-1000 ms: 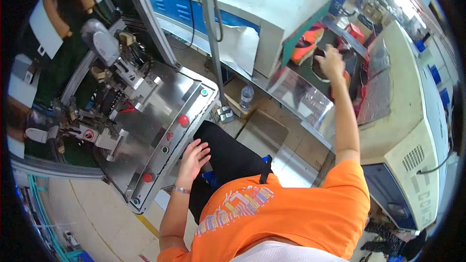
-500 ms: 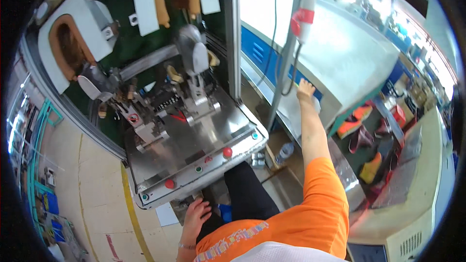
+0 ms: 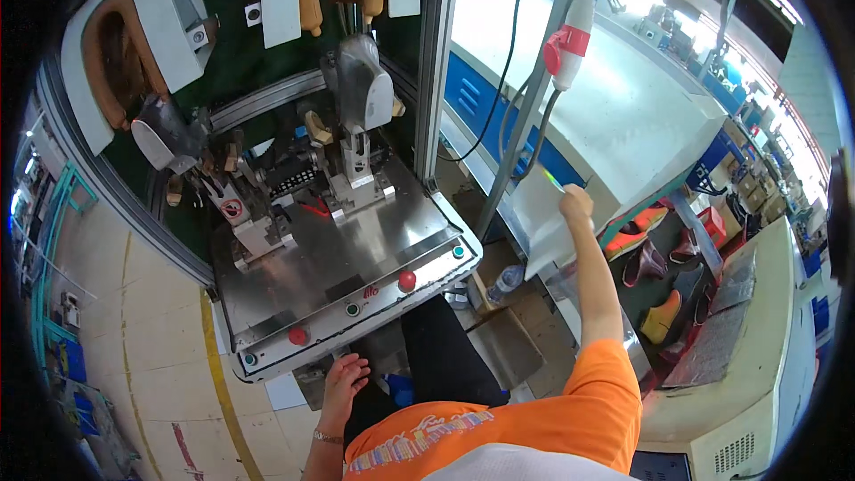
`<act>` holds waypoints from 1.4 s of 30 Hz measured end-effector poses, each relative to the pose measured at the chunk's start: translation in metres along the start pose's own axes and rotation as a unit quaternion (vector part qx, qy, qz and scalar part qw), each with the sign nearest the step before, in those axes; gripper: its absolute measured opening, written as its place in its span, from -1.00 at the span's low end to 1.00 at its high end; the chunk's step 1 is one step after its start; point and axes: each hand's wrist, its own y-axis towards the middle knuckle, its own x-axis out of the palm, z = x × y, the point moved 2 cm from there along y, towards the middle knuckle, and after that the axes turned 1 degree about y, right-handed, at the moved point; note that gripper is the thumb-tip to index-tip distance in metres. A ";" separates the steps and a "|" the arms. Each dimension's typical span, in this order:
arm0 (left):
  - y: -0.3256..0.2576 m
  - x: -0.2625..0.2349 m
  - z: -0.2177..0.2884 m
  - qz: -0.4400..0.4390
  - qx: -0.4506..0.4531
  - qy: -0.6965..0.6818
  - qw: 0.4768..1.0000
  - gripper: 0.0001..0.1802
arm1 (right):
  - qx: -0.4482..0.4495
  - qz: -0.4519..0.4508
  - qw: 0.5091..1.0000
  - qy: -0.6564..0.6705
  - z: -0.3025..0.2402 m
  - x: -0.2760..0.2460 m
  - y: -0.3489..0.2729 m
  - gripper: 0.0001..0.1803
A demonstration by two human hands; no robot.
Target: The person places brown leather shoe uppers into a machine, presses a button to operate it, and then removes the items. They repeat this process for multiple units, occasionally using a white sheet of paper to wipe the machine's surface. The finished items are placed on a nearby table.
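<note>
My right hand (image 3: 577,203) reaches out to the right with its fingers closed on the edge of a white sheet (image 3: 541,224). The sheet hangs beside the light-coloured cabinet, and a small bright coloured strip shows at its top. I cannot make out whether it is paper or plastic. My left hand (image 3: 346,379) is over my lap, just below the machine's front edge, with its fingers loosely bent, apart and holding nothing. In front stands a shoe-shaping machine (image 3: 356,254) with two metal foot forms: a left form (image 3: 165,138) and a right form (image 3: 363,85).
Brown horseshoe pads (image 3: 105,62) sit above the forms. Red buttons (image 3: 407,281) line the machine's front panel. A metal post (image 3: 525,125) carries a red-and-white plug (image 3: 568,46). Several shoes (image 3: 661,316) lie on the conveyor at right. A plastic bottle (image 3: 506,281) is below the sheet.
My right hand has drawn back from the cabinet toward me, bringing the white sheet into fuller view. My left hand stays over my lap. The view has shifted slightly.
</note>
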 end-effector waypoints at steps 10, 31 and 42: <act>0.028 0.021 -0.002 -0.025 0.084 0.041 0.995 -0.73 | -0.046 -0.189 0.673 0.714 0.028 -0.109 -0.179 -0.56; 0.044 -0.157 0.046 0.457 0.365 0.574 0.572 -0.62 | -0.345 -0.426 0.751 0.368 -0.294 -0.075 -0.235 -0.22; 0.059 -0.153 0.042 0.524 0.358 0.590 0.499 -0.57 | -0.270 -0.482 0.561 0.617 -0.289 -0.070 -0.213 -0.65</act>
